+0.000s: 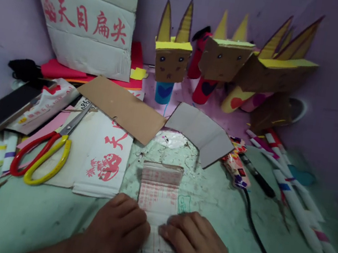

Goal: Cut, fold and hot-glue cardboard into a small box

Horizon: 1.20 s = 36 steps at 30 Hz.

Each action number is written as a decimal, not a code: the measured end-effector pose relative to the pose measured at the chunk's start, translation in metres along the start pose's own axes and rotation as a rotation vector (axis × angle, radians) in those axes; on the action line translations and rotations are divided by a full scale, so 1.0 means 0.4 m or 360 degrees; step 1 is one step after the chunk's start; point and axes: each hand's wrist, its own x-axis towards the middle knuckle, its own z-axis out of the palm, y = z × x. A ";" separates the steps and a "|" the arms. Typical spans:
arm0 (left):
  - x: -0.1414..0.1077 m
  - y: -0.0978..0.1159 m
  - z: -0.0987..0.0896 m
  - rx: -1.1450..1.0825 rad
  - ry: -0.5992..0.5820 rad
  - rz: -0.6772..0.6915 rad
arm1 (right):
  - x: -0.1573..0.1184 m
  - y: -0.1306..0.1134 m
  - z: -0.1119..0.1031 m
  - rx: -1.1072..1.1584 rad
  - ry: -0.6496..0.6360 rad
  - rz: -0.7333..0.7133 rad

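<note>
A creased piece of white cardboard (pixel 159 200) with red printing lies in front of me, its far end folded up. My left hand (pixel 121 226) is closed at its left edge, the curled fingers pressing on it. On the opposite edge my right hand (pixel 201 247) grips the cardboard with bent fingers, the thumb hidden. Beyond the cardboard are a flat brown cardboard strip (pixel 123 108) and a bent grey cardboard piece (pixel 200 131). Scissors (pixel 67 129) with red and yellow handles lie to the left on printed cardboard (pixel 103 163).
Box-headed cardboard figures (pixel 171 62) with yellow ears stand at the back. A large printed cardboard sheet (pixel 92 20) leans on the wall. To the right lie a patterned tool (pixel 236 163) with a black cord (pixel 255 230), a black-handled tool (pixel 257 177) and several white markers (pixel 299 215).
</note>
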 end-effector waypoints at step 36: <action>0.025 0.026 -0.047 -0.0137 -0.0371 -0.0481 | 0.241 0.146 -0.124 -0.0303 0.1264 0.0647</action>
